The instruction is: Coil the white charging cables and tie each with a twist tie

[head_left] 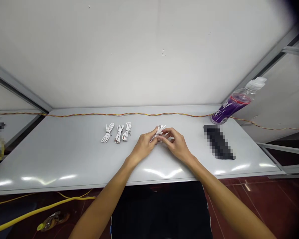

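three tied white cable bundles [119,133] laid side by side on a glossy white table [64,156], left of centre, close together yet apart. behind them, a twisted red-and-yellow wire [139,114] strung along the table's back edge. at the far right, a clear bottle [233,104] with purple label and white cap, right by that wire. just in front, a dark blurred-out object [219,142]. below, on dark red floor tiles [251,192], a yellow cable [40,209] and a crushed plastic bottle [53,220].

cable bundles [117,132] left of hands, bottle [233,104] right
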Demonstrator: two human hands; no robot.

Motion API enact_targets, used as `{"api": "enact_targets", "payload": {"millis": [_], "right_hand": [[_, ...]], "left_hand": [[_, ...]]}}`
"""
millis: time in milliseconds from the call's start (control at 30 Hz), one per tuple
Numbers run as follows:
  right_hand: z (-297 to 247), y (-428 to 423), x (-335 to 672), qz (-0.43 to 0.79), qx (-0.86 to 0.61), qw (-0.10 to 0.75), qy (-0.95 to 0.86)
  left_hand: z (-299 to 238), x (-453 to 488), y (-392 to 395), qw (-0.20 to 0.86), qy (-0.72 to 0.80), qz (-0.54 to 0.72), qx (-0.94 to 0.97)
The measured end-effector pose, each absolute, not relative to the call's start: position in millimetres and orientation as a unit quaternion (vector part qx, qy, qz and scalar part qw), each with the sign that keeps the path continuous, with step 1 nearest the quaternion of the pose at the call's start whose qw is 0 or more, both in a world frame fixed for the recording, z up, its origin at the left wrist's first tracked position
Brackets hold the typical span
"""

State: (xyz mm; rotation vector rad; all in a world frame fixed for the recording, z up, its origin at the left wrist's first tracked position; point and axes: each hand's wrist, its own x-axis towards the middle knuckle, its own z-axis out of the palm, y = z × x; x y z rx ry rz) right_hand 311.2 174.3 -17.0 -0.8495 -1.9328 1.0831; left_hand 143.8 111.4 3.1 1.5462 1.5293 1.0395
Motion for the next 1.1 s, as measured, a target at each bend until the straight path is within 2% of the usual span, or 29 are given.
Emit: {"api": "enact_targets", "payload": {"millis": [133, 267, 433, 667, 1100], "right_hand": [[-16, 176, 305, 0.49, -0.369, 0.345, -0.71], [-14, 175, 300, 0.538, -0.367, 0.319, -0.688], [-13, 176, 302, 0.61, -0.339, 0.302, -0.649], [-12, 181, 305, 0.631, -0.316, 0.307, -0.639], [-6, 187, 312, 0.675, -0.3, 0.281, -0.612]], "left_hand": [[-3, 145, 113, 0.245, 0.622, 0.371, 0.644], [-5, 145, 112, 0.201, 0.62, 0.36, 0.667], [-6, 146, 110, 0.169, 0.626, 0.322, 0.69], [-11, 146, 110, 0.129, 0.62, 0.315, 0.707], [-10, 149, 109, 0.124, 0.616, 0.337, 0.702]]}}
